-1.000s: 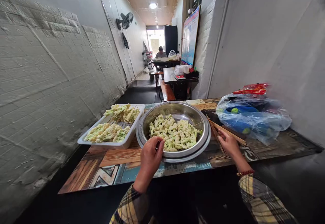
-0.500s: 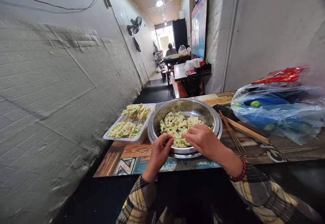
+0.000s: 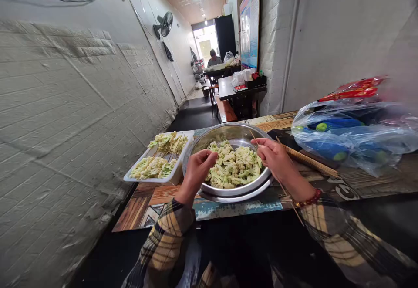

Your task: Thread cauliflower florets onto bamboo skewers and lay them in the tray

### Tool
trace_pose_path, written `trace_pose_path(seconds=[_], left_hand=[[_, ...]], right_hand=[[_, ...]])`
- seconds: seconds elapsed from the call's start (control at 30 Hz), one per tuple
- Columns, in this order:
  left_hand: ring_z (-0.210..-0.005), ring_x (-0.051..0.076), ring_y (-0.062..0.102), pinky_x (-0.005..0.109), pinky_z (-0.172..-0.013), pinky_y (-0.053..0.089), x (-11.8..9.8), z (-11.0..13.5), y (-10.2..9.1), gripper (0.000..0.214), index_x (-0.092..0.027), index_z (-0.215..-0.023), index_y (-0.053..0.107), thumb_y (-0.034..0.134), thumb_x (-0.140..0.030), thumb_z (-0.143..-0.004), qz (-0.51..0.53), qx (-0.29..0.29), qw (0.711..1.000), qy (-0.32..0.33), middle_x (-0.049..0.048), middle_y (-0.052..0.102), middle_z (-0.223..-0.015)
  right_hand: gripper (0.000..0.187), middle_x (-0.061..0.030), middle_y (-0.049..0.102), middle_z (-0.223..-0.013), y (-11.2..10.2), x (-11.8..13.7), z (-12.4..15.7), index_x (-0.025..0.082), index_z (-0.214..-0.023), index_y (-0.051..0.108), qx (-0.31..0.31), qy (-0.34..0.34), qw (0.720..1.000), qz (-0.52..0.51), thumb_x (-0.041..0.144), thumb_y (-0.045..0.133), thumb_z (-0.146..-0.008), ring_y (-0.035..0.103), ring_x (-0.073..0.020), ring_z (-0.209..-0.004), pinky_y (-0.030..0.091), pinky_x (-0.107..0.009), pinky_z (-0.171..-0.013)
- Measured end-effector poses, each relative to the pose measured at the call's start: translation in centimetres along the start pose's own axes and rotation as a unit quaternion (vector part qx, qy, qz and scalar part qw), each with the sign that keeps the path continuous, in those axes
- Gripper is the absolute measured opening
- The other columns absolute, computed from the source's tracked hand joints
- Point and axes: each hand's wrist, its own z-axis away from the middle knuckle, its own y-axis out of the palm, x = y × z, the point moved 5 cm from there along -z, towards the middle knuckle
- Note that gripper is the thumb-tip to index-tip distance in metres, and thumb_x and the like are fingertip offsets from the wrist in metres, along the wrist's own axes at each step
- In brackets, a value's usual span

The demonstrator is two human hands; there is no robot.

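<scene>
My right hand (image 3: 273, 154) is closed around a bamboo skewer (image 3: 254, 137), whose tip points up past my fingers over the right side of a steel bowl (image 3: 241, 190). The skewer seems to run back under my wrist. My left hand (image 3: 198, 166) pinches with thumb and fingers over the bowl's left rim; what lies between the fingertips is too small to make out. Cut cauliflower florets (image 3: 233, 166) fill much of the bowl. Left of it, a white plastic tray (image 3: 176, 177) holds skewered cauliflower (image 3: 152, 168) in two groups.
A bundle of bamboo skewers (image 3: 313, 161) lies right of the bowl, beside a clear plastic bag (image 3: 352, 137) with blue contents and a red packet (image 3: 355, 88). A brick wall (image 3: 65, 148) runs along the left. Farther back, a person (image 3: 214, 59) sits behind tables.
My hands have moved apart; the right one went right and up with a skewer. The view has shifted slightly, moving the bowl and tray left in the picture.
</scene>
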Motion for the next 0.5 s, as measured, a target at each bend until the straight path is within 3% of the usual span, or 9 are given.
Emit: trace_pose_path(seconds=[0.1, 0.17, 0.27, 0.37, 0.5], left_hand=[[-0.053, 0.010, 0.045, 0.022, -0.051, 0.034, -0.8, -1.8, 2.3, 0.023, -0.015, -0.067, 0.060, 0.060, -0.036, -0.077, -0.097, 0.021, 0.994, 0.049, -0.0017, 0.052, -0.057], [-0.058, 0.011, 0.048, 0.023, -0.056, 0.037, -1.2, -2.6, 4.1, 0.013, -0.015, -0.083, 0.064, 0.059, -0.026, -0.076, -0.152, 0.046, 0.983, 0.094, -0.0008, 0.057, -0.065], [-0.065, 0.013, 0.054, 0.026, -0.063, 0.042, -0.6, -2.9, 7.2, 0.034, -0.019, -0.108, 0.060, 0.057, -0.015, -0.074, -0.219, 0.129, 0.957, 0.138, 0.0027, 0.062, -0.084], [-0.072, 0.017, 0.058, 0.029, -0.069, 0.045, 0.9, -2.4, 9.5, 0.030, -0.020, -0.104, 0.063, 0.054, -0.014, -0.076, -0.284, 0.197, 0.927, 0.149, 0.0070, 0.062, -0.093], [-0.082, 0.021, 0.060, 0.032, -0.077, 0.045, 2.7, -1.8, 10.4, 0.023, -0.020, -0.096, 0.066, 0.054, -0.014, -0.078, -0.314, 0.219, 0.910, 0.156, 0.0092, 0.061, -0.094]], right_hand=[[0.026, 0.0098, 0.033, -0.051, 0.1, -1.0, -0.4, 0.018, -0.095, 0.061, -0.031, -0.014, 0.999, -0.008, 0.037, 0.057, -0.077, 0.024, -0.0061, -0.041, 0.014, -0.019, -0.038], [0.025, 0.0092, 0.033, -0.051, -0.1, -1.2, -0.3, 0.018, -0.094, 0.062, -0.048, -0.032, 0.998, 0.000, 0.037, 0.056, -0.079, 0.026, -0.0067, -0.041, 0.016, -0.020, -0.039], [0.024, 0.0084, 0.036, -0.052, -0.4, -1.0, 0.0, 0.018, -0.095, 0.061, -0.059, -0.051, 0.997, 0.013, 0.036, 0.054, -0.082, 0.028, -0.0071, -0.042, 0.018, -0.020, -0.039], [0.023, 0.0080, 0.038, -0.051, -0.5, -0.8, 0.1, 0.018, -0.093, 0.061, -0.057, -0.056, 0.996, 0.032, 0.037, 0.053, -0.083, 0.031, -0.0078, -0.042, 0.020, -0.021, -0.040], [0.020, 0.0081, 0.039, -0.050, -0.2, -0.6, 0.2, 0.020, -0.091, 0.061, -0.050, -0.052, 0.997, 0.039, 0.036, 0.054, -0.082, 0.033, -0.0088, -0.043, 0.023, -0.022, -0.041]])
